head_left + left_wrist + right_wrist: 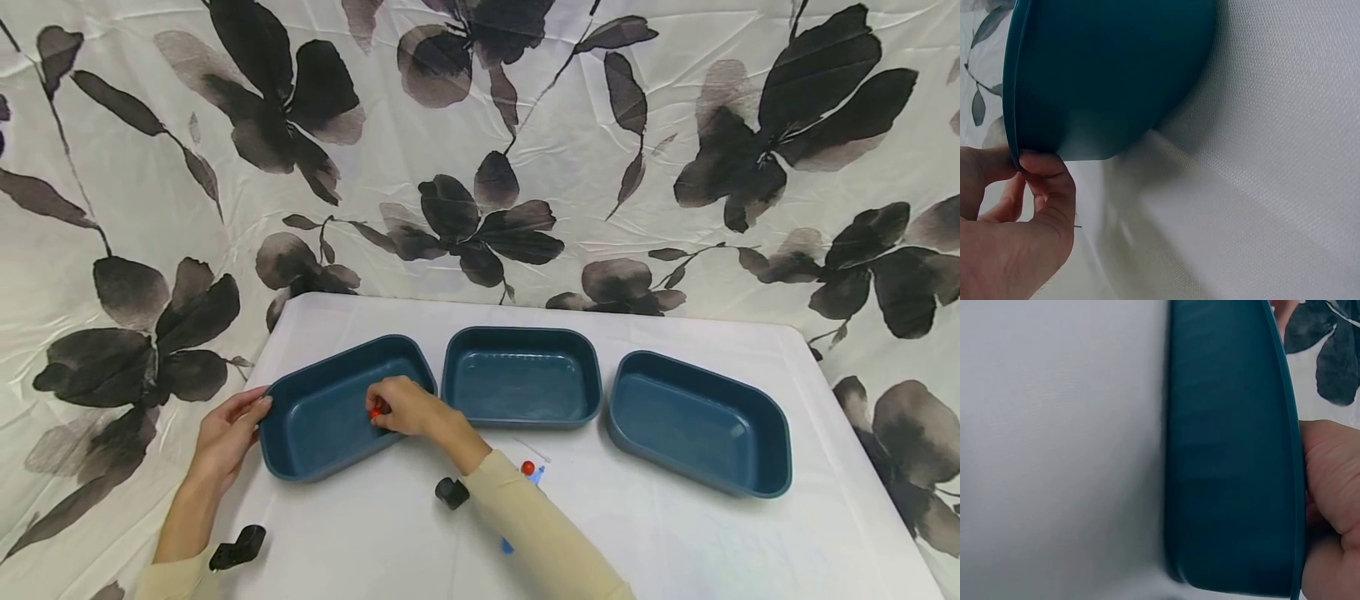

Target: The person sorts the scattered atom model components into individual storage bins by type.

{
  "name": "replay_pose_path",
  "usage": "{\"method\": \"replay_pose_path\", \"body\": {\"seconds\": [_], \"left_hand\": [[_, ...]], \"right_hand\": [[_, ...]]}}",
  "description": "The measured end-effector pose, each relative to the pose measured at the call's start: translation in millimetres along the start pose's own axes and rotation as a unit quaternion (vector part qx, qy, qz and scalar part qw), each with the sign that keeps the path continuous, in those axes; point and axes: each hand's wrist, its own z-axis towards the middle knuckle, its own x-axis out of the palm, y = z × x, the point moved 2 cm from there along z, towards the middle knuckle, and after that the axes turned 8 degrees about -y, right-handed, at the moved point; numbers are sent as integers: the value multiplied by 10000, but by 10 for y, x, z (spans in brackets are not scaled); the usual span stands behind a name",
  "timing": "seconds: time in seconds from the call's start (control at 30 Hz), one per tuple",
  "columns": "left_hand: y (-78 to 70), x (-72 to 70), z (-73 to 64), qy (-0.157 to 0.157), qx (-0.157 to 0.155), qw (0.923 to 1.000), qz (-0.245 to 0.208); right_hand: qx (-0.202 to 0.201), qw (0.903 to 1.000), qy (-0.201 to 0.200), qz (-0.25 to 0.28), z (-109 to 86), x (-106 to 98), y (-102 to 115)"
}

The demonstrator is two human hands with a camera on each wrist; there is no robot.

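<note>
My left hand (225, 437) pinches the rim at the left end of a dark teal rectangular tray (330, 408). In the left wrist view, the thumb and curled fingers of that left hand (1025, 234) lie on either side of the rim. My right hand (408, 407) reaches over the near edge of the same tray, holding a small round red ball (375, 412) in its fingertips. The right wrist view shows the tray's outer wall (1232, 456) with the right hand (1338, 500) beyond its rim; the ball is hidden there.
Two more teal trays stand on the white-covered table, one in the middle (522, 392) and one at the right (697, 433). Another red ball (528, 467) lies in front of the middle tray beside a blue object (537, 476), partly hidden by my right sleeve. A floral cloth hangs behind.
</note>
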Motion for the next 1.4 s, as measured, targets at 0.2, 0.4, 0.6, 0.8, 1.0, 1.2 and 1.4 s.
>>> {"method": "replay_pose_path", "body": {"seconds": [0.2,0.4,0.6,0.8,1.0,1.2,1.4], "left_hand": [[0,7,21,-45,-18,10000,18],[-5,4,24,-44,-16,10000,25],[-17,12,29,-50,22,10000,21],[-16,20,35,-33,4,10000,-18],[-19,29,24,-36,-35,10000,-23],[-20,23,11,-45,-9,10000,31],[-9,4,13,-46,-6,10000,11]], "right_hand": [[125,9993,361,-38,69,45,0],[386,9968,681,144,112,78,-4],[431,9959,762,226,142,85,-22],[557,9943,879,233,153,85,-43],[618,9931,975,214,144,63,-45],[576,9921,1101,155,121,25,-29],[550,9915,1177,66,84,-9,-10]]}}
